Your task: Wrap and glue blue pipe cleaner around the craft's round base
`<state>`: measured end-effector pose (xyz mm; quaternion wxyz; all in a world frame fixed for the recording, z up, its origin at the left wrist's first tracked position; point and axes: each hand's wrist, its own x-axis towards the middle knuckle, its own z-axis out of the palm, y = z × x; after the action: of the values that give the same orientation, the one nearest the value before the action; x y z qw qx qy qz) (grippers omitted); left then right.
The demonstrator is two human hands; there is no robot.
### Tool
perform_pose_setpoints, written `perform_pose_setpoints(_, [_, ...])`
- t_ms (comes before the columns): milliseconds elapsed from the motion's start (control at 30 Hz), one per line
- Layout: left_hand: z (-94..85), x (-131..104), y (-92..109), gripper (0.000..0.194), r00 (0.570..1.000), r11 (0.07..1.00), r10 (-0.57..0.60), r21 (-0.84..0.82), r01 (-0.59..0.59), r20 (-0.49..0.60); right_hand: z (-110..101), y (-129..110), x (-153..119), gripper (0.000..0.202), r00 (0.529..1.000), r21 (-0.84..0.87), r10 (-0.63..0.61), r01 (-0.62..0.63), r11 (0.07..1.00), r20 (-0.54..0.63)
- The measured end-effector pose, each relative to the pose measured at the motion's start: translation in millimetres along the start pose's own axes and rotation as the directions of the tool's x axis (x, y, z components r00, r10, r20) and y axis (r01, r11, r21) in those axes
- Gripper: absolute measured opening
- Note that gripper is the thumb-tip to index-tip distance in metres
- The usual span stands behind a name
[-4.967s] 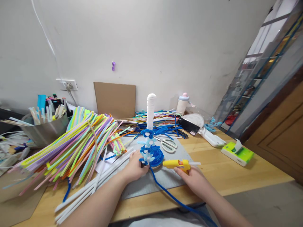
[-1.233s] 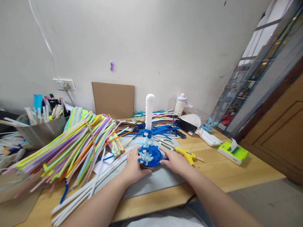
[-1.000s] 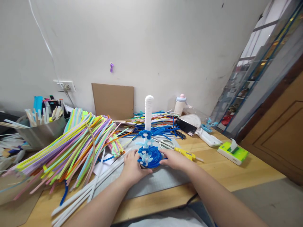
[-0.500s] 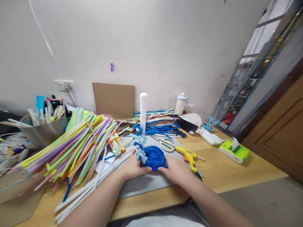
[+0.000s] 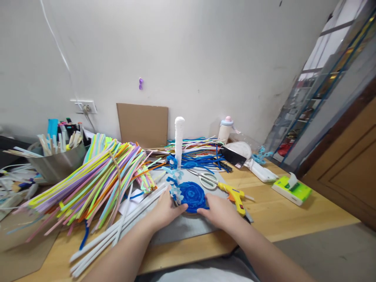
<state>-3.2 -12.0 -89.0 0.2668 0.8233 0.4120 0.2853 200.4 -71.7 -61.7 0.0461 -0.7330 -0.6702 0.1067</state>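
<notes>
A round base of coiled blue pipe cleaner (image 5: 191, 197) sits over a grey mat (image 5: 173, 232). From its back left rises a white fuzzy post (image 5: 179, 141), with blue and light-blue pipe-cleaner flowers (image 5: 175, 184) along its lower part. My left hand (image 5: 167, 207) grips the left edge of the base beside the flowers, thumb on the near rim. On the right edge, my right hand (image 5: 219, 209) holds the base, its thumb at the front. The far fingers of both hands are mostly hidden.
Scissors (image 5: 208, 180) and a yellow glue gun (image 5: 235, 196) lie to the right. Colourful pipe cleaners (image 5: 96, 176) and white strips (image 5: 117, 231) fill the left. Farther right are a tissue pack (image 5: 291, 190), a phone (image 5: 233, 156) and a bottle (image 5: 225, 129).
My left thumb has lifted slightly along the near rim of the blue base. The whole view has shifted a little; both hands remain at the base.
</notes>
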Motion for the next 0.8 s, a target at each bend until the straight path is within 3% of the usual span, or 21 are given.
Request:
perform_pose_setpoints(133, [1.6,-34,10,0.054,0.983,0.986,-0.109,0.113,0.126,-0.149,0,1,0,0.039,1.000,0.000,0.013,-0.013,1.000,0.001])
perform_pose_setpoints(200, [7.2,-50,19,0.041,0.976,0.973,-0.096,0.188,0.134,-0.196,1,1,0,0.041,1.000,0.001,0.017,-0.017,1.000,0.004])
perform_pose_setpoints(267, [15.2,-62,28,0.036,0.990,0.970,0.001,0.241,0.033,-0.138,1,1,0,0.042,1.000,0.003,0.017,-0.017,1.000,-0.002])
perform_pose_setpoints(400, [31.9,-66,35,0.050,0.989,0.915,0.149,0.382,-0.133,-0.013,-1,1,0,0.041,1.000,0.011,0.018,-0.018,1.000,-0.009])
perform_pose_setpoints(800, [45.4,-54,45,0.046,0.966,0.786,0.255,0.571,-0.235,0.046,-1,2,0,0.041,1.000,0.014,-0.013,0.013,1.000,-0.027])
